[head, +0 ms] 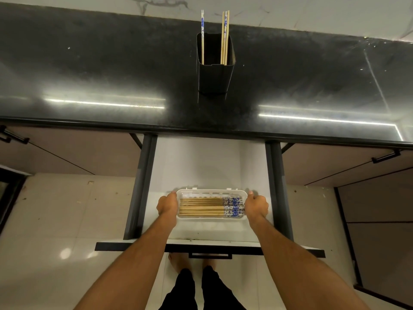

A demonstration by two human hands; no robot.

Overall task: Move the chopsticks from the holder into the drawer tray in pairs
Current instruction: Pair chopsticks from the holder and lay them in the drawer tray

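Two hands: left hand (167, 205) and right hand (256, 206) grip the ends of the white tray (211, 193).
Left over: chopsticks (224, 36) in the holder (214, 79).
Risk: tipping the tray could spill them.

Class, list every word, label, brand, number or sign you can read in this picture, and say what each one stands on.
None: no readable text anywhere.
Chopsticks in the tray: blue and white pattern on their ends, no letters.
Chopsticks in the holder: one with the same blue pattern, no words.
Tray, drawer and counter: no labels or marks.
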